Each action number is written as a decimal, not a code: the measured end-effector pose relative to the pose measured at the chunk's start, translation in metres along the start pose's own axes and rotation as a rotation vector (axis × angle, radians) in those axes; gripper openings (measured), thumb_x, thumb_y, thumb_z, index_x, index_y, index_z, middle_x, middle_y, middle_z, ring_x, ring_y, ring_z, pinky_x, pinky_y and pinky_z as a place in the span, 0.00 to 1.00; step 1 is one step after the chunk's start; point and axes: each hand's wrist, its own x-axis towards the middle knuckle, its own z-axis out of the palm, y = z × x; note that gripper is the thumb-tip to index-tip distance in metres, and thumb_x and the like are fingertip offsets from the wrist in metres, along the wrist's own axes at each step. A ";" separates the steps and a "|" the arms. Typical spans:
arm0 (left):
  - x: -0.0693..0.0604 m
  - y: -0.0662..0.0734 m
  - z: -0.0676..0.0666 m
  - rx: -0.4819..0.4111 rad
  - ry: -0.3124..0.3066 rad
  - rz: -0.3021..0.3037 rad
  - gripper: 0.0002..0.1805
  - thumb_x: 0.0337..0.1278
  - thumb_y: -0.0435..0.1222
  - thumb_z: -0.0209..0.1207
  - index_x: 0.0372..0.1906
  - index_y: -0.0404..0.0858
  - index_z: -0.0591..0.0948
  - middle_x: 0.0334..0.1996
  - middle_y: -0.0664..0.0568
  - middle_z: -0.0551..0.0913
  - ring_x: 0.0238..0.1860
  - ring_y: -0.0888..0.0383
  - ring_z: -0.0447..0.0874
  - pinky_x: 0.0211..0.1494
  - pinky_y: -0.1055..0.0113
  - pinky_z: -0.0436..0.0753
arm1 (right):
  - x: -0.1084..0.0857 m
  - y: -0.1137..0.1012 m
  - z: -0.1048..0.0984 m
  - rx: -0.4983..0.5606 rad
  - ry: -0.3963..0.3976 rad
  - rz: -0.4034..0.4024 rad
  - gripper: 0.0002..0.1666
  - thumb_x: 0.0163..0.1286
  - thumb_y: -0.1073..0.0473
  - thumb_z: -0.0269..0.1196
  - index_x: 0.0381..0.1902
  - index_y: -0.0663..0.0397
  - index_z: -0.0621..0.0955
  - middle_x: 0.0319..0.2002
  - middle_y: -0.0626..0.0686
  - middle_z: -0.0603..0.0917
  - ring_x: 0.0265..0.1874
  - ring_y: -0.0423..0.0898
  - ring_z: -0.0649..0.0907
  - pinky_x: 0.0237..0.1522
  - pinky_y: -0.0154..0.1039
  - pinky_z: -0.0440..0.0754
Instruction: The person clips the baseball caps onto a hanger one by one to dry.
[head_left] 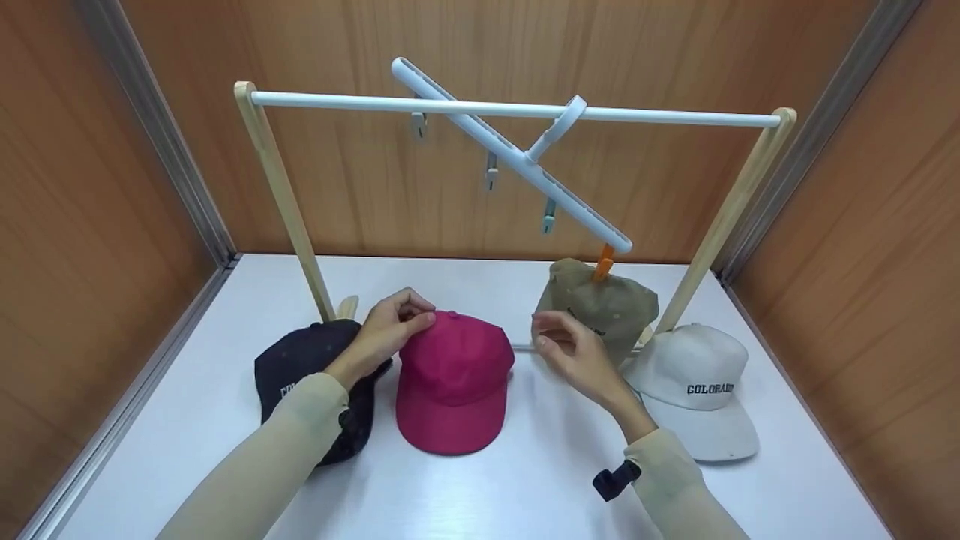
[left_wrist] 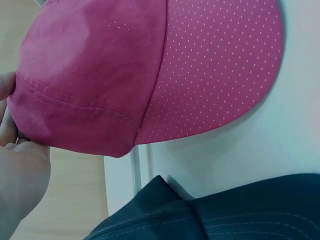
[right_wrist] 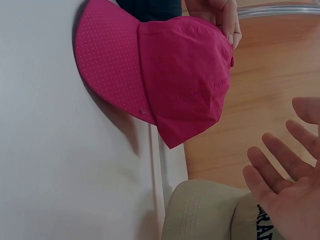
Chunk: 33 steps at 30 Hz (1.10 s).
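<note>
Left hand point(head_left: 390, 322) pinching, pink cap point(head_left: 454, 375) dead centre, right hand point(head_left: 574, 356) loose and empty!
Pinch that rear edge lightly so the crown doesn't crease; your right fingers could steady the far side. Lettering now: "CO" on the navy cap point(head_left: 304, 352), cut off by your sleeve point(head_left: 277, 435); olive cap point(head_left: 622, 304), too small in the head view; white cap point(head_left: 686, 356), "COLORADO".

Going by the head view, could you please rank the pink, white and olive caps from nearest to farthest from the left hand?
From the left hand:
1. Pink cap: held by it.
2. Olive cap: right, on the orange clip.
3. White cap: farthest right, on the table.
</note>
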 end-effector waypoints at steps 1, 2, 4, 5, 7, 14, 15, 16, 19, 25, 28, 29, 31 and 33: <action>0.000 0.001 0.000 0.005 -0.002 0.006 0.10 0.72 0.35 0.65 0.52 0.37 0.83 0.41 0.49 0.88 0.43 0.55 0.78 0.47 0.65 0.77 | 0.001 -0.001 0.000 0.000 0.002 -0.007 0.23 0.80 0.58 0.65 0.68 0.59 0.79 0.62 0.57 0.84 0.62 0.55 0.83 0.64 0.36 0.80; -0.001 0.003 0.000 0.009 -0.005 0.011 0.10 0.72 0.35 0.65 0.52 0.37 0.83 0.41 0.49 0.88 0.43 0.55 0.78 0.46 0.65 0.77 | 0.001 -0.002 0.001 -0.003 0.005 -0.012 0.23 0.79 0.59 0.65 0.67 0.58 0.79 0.61 0.57 0.85 0.61 0.55 0.83 0.64 0.35 0.81; -0.002 0.006 0.000 0.006 -0.012 0.016 0.09 0.72 0.35 0.65 0.51 0.38 0.84 0.41 0.50 0.89 0.42 0.55 0.78 0.45 0.65 0.77 | 0.003 -0.003 0.001 -0.008 0.007 -0.025 0.22 0.79 0.59 0.66 0.67 0.58 0.80 0.60 0.57 0.85 0.60 0.55 0.84 0.63 0.36 0.82; -0.003 0.007 0.001 0.005 -0.016 0.021 0.08 0.72 0.35 0.65 0.51 0.38 0.84 0.41 0.50 0.89 0.42 0.55 0.78 0.45 0.64 0.78 | 0.003 -0.004 0.002 -0.012 0.007 -0.031 0.22 0.78 0.60 0.66 0.66 0.58 0.80 0.60 0.56 0.86 0.60 0.55 0.84 0.63 0.38 0.82; -0.004 0.009 0.001 -0.004 -0.021 0.032 0.08 0.72 0.34 0.65 0.51 0.39 0.84 0.41 0.50 0.89 0.42 0.54 0.78 0.44 0.64 0.77 | 0.005 -0.005 0.002 -0.019 0.005 -0.043 0.22 0.78 0.60 0.66 0.66 0.58 0.81 0.59 0.56 0.86 0.59 0.55 0.84 0.64 0.42 0.83; -0.008 0.014 0.003 -0.010 -0.020 0.059 0.07 0.72 0.35 0.66 0.50 0.40 0.84 0.41 0.49 0.88 0.43 0.53 0.77 0.44 0.65 0.78 | 0.012 -0.011 0.003 -0.058 -0.006 -0.080 0.24 0.78 0.58 0.66 0.66 0.63 0.79 0.59 0.60 0.85 0.59 0.57 0.84 0.65 0.55 0.82; -0.008 0.014 0.004 -0.009 -0.017 0.062 0.07 0.72 0.35 0.66 0.50 0.40 0.84 0.41 0.50 0.88 0.43 0.53 0.78 0.44 0.65 0.78 | 0.013 -0.013 0.004 -0.062 -0.010 -0.076 0.24 0.78 0.58 0.66 0.67 0.62 0.79 0.60 0.60 0.85 0.59 0.58 0.84 0.66 0.55 0.81; -0.008 0.015 0.005 -0.012 -0.016 0.065 0.07 0.72 0.34 0.66 0.50 0.40 0.85 0.41 0.50 0.88 0.43 0.53 0.78 0.44 0.65 0.78 | 0.014 -0.014 0.004 -0.068 -0.018 -0.072 0.24 0.78 0.58 0.66 0.67 0.61 0.79 0.61 0.60 0.85 0.60 0.58 0.84 0.66 0.55 0.81; -0.008 0.019 0.009 -0.016 -0.020 0.082 0.08 0.71 0.34 0.66 0.50 0.39 0.84 0.41 0.50 0.88 0.43 0.54 0.78 0.46 0.66 0.78 | 0.016 -0.017 0.006 -0.075 -0.043 -0.054 0.24 0.79 0.58 0.65 0.69 0.58 0.78 0.63 0.59 0.84 0.62 0.57 0.83 0.68 0.55 0.80; -0.011 0.032 0.014 -0.022 -0.058 0.116 0.07 0.71 0.34 0.66 0.50 0.39 0.85 0.42 0.50 0.88 0.44 0.54 0.78 0.47 0.65 0.78 | 0.019 -0.022 0.009 -0.088 -0.062 -0.035 0.24 0.79 0.59 0.65 0.70 0.55 0.78 0.64 0.55 0.83 0.63 0.54 0.83 0.69 0.56 0.79; -0.012 0.037 0.015 -0.016 -0.080 0.134 0.07 0.72 0.34 0.66 0.50 0.40 0.85 0.42 0.50 0.88 0.44 0.53 0.78 0.47 0.65 0.78 | 0.021 -0.023 0.010 -0.080 -0.061 -0.038 0.25 0.79 0.59 0.65 0.70 0.57 0.78 0.64 0.56 0.83 0.64 0.57 0.82 0.70 0.57 0.78; -0.012 0.039 0.015 -0.011 -0.089 0.143 0.07 0.72 0.34 0.66 0.50 0.40 0.85 0.42 0.50 0.88 0.44 0.54 0.78 0.47 0.65 0.78 | 0.021 -0.023 0.010 -0.077 -0.061 -0.038 0.25 0.79 0.59 0.65 0.70 0.57 0.78 0.64 0.56 0.83 0.64 0.58 0.82 0.70 0.58 0.77; -0.013 0.042 0.016 0.002 -0.107 0.162 0.07 0.72 0.35 0.66 0.50 0.40 0.84 0.42 0.50 0.88 0.43 0.54 0.78 0.45 0.65 0.78 | 0.022 -0.023 0.012 -0.072 -0.061 -0.048 0.25 0.79 0.59 0.65 0.70 0.57 0.78 0.64 0.56 0.83 0.65 0.59 0.82 0.70 0.59 0.77; -0.013 0.044 0.016 0.012 -0.126 0.183 0.08 0.72 0.36 0.67 0.50 0.40 0.84 0.42 0.49 0.88 0.42 0.54 0.77 0.44 0.66 0.79 | 0.023 -0.022 0.013 -0.061 -0.061 -0.056 0.24 0.80 0.58 0.64 0.70 0.56 0.78 0.65 0.56 0.83 0.65 0.58 0.81 0.70 0.60 0.76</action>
